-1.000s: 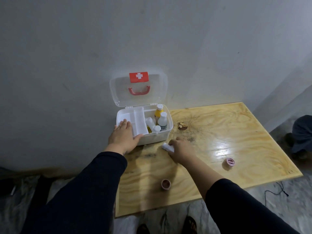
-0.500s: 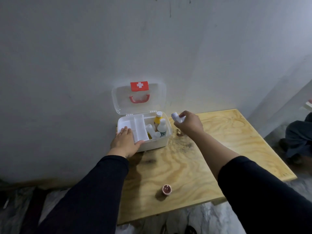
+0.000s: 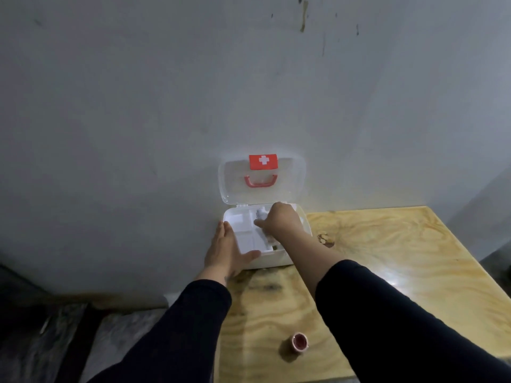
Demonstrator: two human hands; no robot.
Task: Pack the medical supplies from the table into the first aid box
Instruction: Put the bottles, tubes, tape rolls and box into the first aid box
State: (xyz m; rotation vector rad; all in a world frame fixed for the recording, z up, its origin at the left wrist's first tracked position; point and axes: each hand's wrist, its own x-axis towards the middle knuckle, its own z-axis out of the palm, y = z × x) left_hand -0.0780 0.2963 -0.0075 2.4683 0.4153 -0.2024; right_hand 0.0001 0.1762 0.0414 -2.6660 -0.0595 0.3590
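One tape roll point(image 3: 300, 341) lay nearest you on the table point(image 3: 387, 261). Your left hand point(image 3: 225, 248) pressed flat, fingers spread, against the first aid box point(image 3: 272, 259), and your right hand point(image 3: 279, 221) reached inside; its grip was hidden.

First aid box point(image 3: 269, 257) open at the tabletop's far edge, against the wall.
White base with divided tray; clear lid upright, bearing a red cross label and red handle. One small pink tape roll point(image 3: 300, 340) stood on the tabletop, well apart, near its front edge.
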